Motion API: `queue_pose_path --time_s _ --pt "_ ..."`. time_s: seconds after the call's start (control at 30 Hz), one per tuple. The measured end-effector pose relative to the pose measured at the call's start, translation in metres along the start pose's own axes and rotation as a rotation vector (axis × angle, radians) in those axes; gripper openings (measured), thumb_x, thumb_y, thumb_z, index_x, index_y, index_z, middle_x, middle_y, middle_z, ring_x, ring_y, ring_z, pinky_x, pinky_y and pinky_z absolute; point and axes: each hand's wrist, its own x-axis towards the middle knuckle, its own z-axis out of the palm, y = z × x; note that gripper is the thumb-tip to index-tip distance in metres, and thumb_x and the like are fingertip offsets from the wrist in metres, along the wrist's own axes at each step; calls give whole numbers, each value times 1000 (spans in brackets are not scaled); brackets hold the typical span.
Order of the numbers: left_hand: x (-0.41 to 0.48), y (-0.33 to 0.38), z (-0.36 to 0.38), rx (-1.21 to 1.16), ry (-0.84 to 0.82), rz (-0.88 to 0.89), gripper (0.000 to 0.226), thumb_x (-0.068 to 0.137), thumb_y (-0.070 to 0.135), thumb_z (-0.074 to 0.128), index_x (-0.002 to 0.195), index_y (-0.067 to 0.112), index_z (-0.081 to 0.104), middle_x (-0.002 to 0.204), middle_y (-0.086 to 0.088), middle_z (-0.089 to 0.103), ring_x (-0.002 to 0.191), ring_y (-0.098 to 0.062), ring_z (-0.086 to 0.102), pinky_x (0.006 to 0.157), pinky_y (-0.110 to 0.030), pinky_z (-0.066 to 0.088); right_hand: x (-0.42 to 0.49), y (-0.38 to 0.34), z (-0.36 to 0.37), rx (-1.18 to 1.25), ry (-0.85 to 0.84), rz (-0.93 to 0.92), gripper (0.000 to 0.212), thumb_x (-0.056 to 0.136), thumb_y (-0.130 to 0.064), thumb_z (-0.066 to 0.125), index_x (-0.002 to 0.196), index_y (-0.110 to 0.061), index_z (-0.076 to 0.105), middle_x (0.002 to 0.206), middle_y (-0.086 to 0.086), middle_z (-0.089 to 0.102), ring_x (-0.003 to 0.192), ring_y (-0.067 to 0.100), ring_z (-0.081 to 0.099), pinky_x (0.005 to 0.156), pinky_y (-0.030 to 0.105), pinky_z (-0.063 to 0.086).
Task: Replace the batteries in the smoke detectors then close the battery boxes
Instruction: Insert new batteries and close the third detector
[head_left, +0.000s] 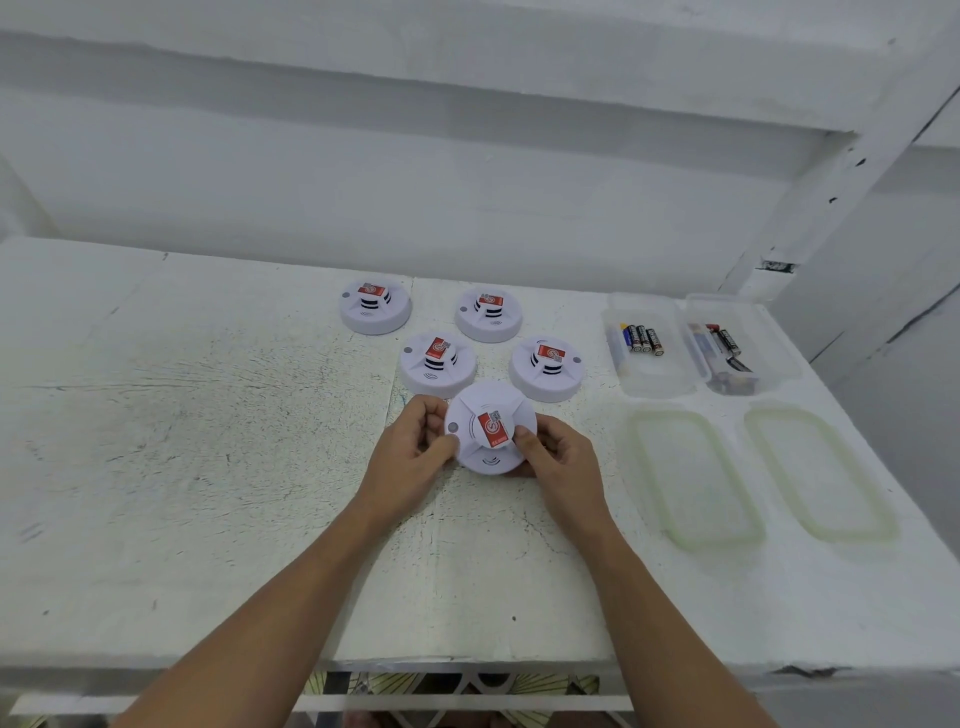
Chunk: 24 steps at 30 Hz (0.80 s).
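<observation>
Where a white-painted wall (415, 182) with stepped ledges rises behind it, a white table (208, 415) fills most of the view, its top rough, cracked and scuffed. Near the table's middle, both hands grasp one smoke detector (483, 405). The left hand (415, 447) curls its fingers round the left rim with the thumb on the upper face. The right hand (558, 457) wraps the right rim, thumb lying against the raised centre. Whether the detector rests on the table or is lifted cannot be told.

It is a round white plastic disc with a slotted central turret and a red and white sticker on top. Four other smoke detectors (438, 364) of the same make sit just behind it in two rows. To the right stand two clear plastic boxes (660, 384) holding cylindrical batteries (643, 339). In front of the boxes lie two clear lids (693, 475) with pale green seals.
</observation>
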Motion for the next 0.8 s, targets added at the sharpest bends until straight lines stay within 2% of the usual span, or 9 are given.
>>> queue_pose_path --time_s 0.07,0.13,0.33,0.63,0.8 --pt "1 -3 -1 36 1 -2 23 74 25 58 97 25 58 87 -5 63 81 -28 59 74 -42 53 0 -1 0 3 -3 1 16 93 -24 58 104 -21 70 95 -1 74 91 18 69 81 49 57" --pt "0 -3 -1 44 3 2 24 74 26 59 97 27 58 89 -4 63 85 -29 59 77 -47 52 -1 -1 0 8 -2 1 16 93 -22 58 104 -20 70 95 -1 74 91 18 69 81 48 57" --pt "1 -3 -1 40 -2 5 27 75 26 60 101 28 58 93 -5 64 87 -29 59 80 -52 52 0 -2 1 11 2 5 17 93 -22 58 105 -19 69 95 0 74 91 17 70 80 46 58" --pt "1 -4 -1 46 -2 17 26 76 25 59 101 27 58 92 -6 64 85 -29 59 78 -50 52 -1 -3 1 14 4 4 18 93 -21 58 108 -19 69 96 0 74 90 16 70 79 42 58" --pt "1 -4 -1 43 -6 19 29 72 34 60 101 31 58 92 -2 64 86 -28 59 79 -51 52 -1 -3 1 16 4 7 19 93 -21 58 109 -17 68 96 -1 74 91 16 70 79 41 59"
